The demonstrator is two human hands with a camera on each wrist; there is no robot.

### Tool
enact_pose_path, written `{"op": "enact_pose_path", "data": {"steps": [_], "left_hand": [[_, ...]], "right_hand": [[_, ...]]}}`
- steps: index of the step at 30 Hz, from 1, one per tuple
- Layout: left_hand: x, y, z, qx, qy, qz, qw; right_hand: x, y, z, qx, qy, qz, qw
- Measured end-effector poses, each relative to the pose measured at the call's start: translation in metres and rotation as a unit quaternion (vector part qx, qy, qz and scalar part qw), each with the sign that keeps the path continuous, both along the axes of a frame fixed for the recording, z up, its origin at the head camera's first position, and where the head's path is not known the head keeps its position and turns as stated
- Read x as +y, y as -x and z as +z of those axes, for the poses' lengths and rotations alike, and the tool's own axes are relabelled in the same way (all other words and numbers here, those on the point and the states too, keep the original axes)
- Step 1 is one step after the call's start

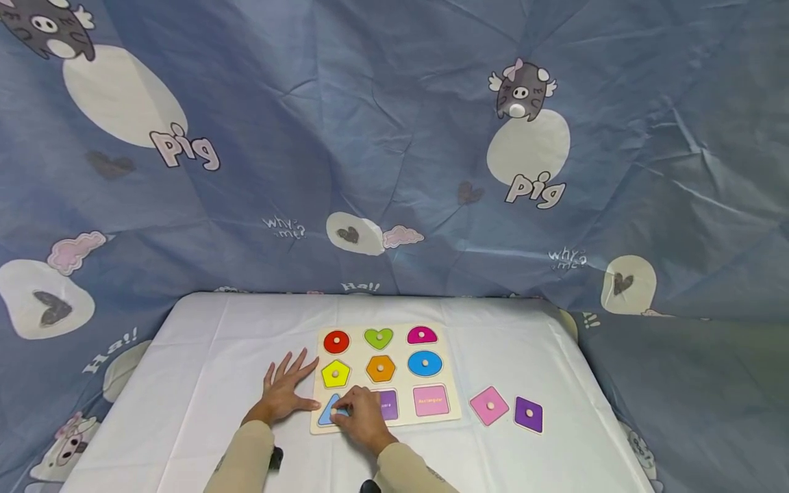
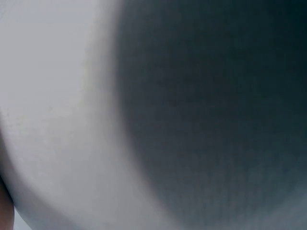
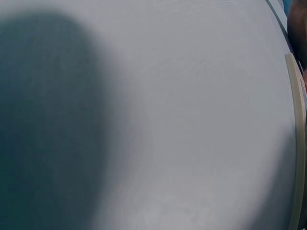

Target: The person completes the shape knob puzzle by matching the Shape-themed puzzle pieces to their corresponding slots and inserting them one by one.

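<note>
On a pale wooden peg-puzzle board (image 1: 405,409), my right hand (image 1: 365,419) pinches the knob of the blue triangle piece (image 1: 328,415) at the lower left corner. The triangle lies over its place there, partly covered by the fingers. My left hand (image 1: 282,392) rests with fingers spread at the board's left edge, the thumb reaching onto the board. Beside the right hand is a purple square recess (image 1: 388,405), partly hidden, and farther right a pink rectangle recess (image 1: 431,400) with lettering. The right wrist view catches only the board edge (image 3: 296,129) and a sliver of hand.
Red circle (image 1: 336,342), green heart, magenta half-circle, yellow pentagon, orange hexagon and blue oval (image 1: 425,363) pieces sit in the board. Right of it, a pink piece (image 1: 489,405) and a purple piece (image 1: 529,414) lie on the white cloth (image 1: 555,452). A blue patterned curtain (image 1: 394,171) hangs behind.
</note>
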State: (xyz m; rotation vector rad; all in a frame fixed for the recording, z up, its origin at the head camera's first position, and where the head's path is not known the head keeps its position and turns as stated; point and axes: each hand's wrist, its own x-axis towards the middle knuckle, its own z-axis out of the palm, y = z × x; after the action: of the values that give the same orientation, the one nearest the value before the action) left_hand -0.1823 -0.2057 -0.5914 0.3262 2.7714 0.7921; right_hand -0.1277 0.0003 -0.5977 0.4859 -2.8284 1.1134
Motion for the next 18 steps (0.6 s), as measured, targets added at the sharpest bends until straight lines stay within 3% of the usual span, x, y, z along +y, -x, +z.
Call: {"op": "enact_pose_path", "data": {"steps": [3, 10, 13, 18], "left_hand": [[0.001, 0.000, 0.001, 0.003, -0.004, 0.000, 1.0000], [0.002, 0.000, 0.001, 0.003, -0.010, -0.002, 0.9999], [0.002, 0.000, 0.000, -0.004, -0.008, 0.001, 1.0000], [0.004, 0.000, -0.001, -0.007, -0.018, 0.009, 0.9998]], "right_hand": [[0.005, 0.001, 0.001, -0.011, 0.016, 0.016, 0.9997], [0.022, -0.002, 0.003, -0.086, 0.086, 0.029, 0.9922], [0.033, -0.003, 0.006, -0.091, 0.108, 0.018, 0.9899], [0.057, -0.004, 0.009, -0.061, 0.146, -0.010, 0.9873]]}}
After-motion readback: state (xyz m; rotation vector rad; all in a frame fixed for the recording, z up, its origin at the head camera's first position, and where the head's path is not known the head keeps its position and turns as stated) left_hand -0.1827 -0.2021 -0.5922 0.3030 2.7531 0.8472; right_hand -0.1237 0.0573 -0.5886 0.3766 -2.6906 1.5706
